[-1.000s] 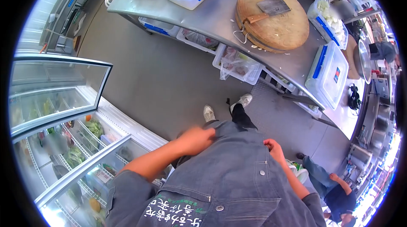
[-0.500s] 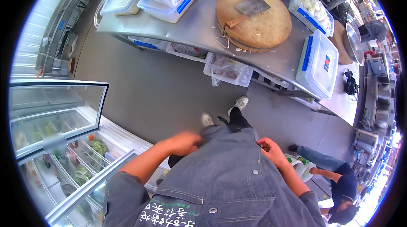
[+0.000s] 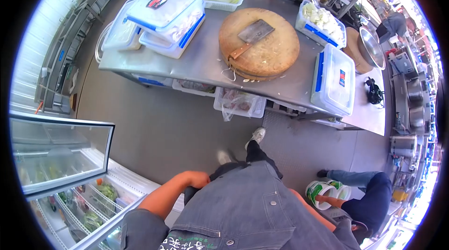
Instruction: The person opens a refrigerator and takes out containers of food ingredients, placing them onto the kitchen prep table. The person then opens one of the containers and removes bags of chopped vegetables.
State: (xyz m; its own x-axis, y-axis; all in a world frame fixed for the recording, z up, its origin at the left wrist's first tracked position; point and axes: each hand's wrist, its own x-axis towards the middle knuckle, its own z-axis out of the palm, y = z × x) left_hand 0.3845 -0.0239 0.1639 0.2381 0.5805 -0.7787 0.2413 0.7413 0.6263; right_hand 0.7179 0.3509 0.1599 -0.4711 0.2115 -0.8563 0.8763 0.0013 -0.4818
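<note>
A cleaver (image 3: 256,31) lies on the round chopping block (image 3: 278,56), near the front edge of the worktable (image 3: 187,65); left of the block stand stacked lidded boxes (image 3: 165,11), behind it a perforated basket (image 3: 220,6); to its right stands an open box (image 3: 315,34) of cut vegetables (image 3: 322,20), with a lidded container (image 3: 334,86) in front; a plastic basket (image 3: 258,108) sits beneath the tabletop; the display fridge (image 3: 126,182) stands at the person's (image 3: 234,208) left, a co-worker (image 3: 379,203) beside buckets (image 3: 320,198) at the right.

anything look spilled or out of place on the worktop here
Yes, small white scraps lie loose on the steel table along the near edge of the round chopping block; they look like stray cuttings.
</note>
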